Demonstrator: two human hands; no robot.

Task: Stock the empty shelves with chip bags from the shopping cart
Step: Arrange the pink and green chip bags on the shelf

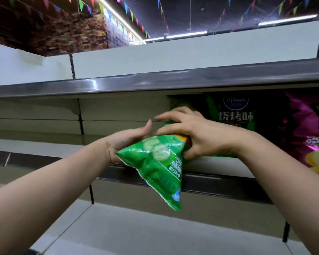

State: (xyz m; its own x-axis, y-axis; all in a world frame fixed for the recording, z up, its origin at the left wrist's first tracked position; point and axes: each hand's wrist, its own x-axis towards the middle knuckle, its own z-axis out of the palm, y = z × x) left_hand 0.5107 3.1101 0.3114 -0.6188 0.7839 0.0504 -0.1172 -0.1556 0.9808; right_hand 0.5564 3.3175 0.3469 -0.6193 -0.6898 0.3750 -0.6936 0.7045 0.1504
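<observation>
Hands, two of them, meet at one green chip bag (pixel 160 168) in front of the middle shelf (pixel 219 165). The right hand (pixel 197 133) grips the upper end of this bag: its fingers (pixel 173 128) are curled over the top and the thumb presses from below. The left hand (pixel 125 142) lies against the left side of the bag with straight fingers held together, so it touches but does not close on anything. The bag (printed with cucumber slices) hangs tilted, its lower corner pointing down past the front edge of the shelf.

On the same shelf two more bags stand upright, side by side: one dark bag (pixel 235 111) with green borders, just behind the right hand, and one magenta bag (pixel 305 129) to the right of it. Something yellowish shows behind the right hand, too hidden to count. One upper shelf (pixel 155 81) runs above and one lower shelf (pixel 155 232) below. Strings of coloured pennants (pixel 129 11) hang under the ceiling.
</observation>
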